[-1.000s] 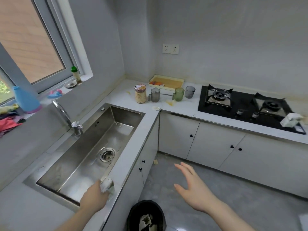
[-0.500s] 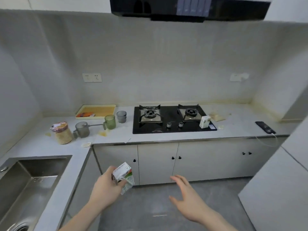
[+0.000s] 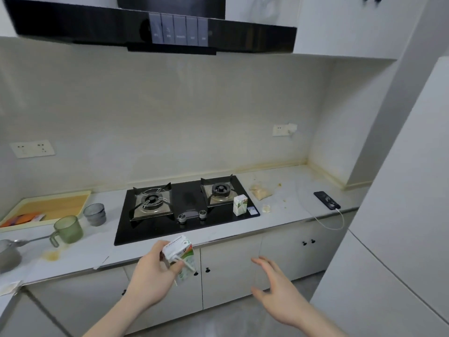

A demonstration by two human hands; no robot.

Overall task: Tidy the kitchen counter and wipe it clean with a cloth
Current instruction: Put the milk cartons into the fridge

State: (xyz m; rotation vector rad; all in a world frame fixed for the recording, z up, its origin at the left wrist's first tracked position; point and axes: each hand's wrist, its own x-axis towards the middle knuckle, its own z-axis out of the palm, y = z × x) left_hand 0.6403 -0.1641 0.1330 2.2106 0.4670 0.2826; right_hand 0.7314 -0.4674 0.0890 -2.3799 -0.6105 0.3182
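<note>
My left hand grips a small white and green drink carton with a straw, held in front of the cabinet doors below the counter. My right hand hovers open to its right, fingers spread, holding nothing. A second small carton stands on the right edge of the black gas hob. Crumbs and a beige heap of scraps lie on the counter right of the hob. A yellow stain marks the counter at the left. No cloth is in view.
A green mug, a grey cup and a yellow tray sit left of the hob; a grey pot is at the far left. A phone on a charging cable lies at the right. A range hood hangs above.
The view swung right from the sink to the hob. My left hand lifted the carton from the sink edge and carried it along; both hands now hang before the hob cabinets.
</note>
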